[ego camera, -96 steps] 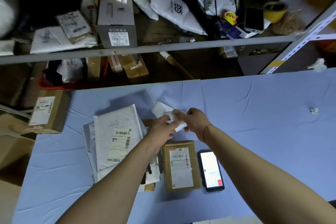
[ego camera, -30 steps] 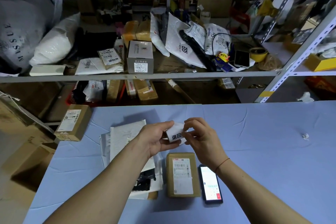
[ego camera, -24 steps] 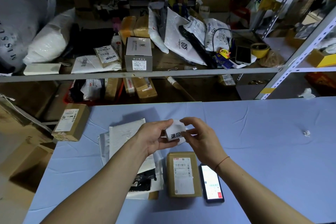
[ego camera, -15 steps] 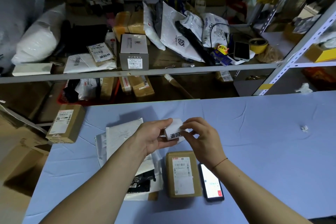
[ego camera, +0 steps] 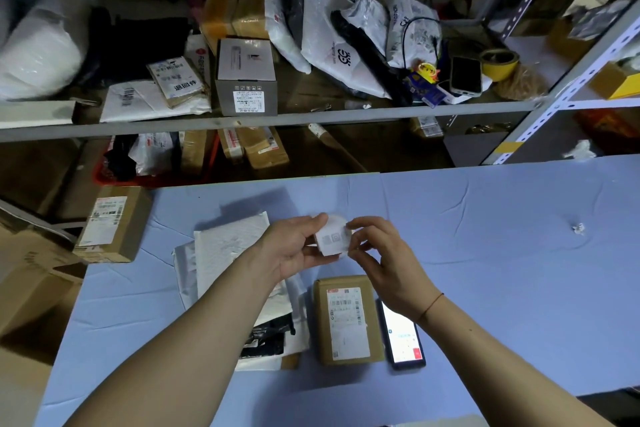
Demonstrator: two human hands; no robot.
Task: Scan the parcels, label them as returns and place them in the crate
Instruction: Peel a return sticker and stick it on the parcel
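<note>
L hand (ego camera: 294,248) fingers curled round white label roll (ego camera: 333,238); R hand (ego camera: 382,258) fingertips pinch its edge, above brown parcel (ego camera: 348,321).

Parcel depot: shelving (ego camera: 277,121) crowded with packages (ego camera: 246,76)

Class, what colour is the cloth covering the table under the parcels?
Light blue table cloth, creased, clearest in the head view.
</note>
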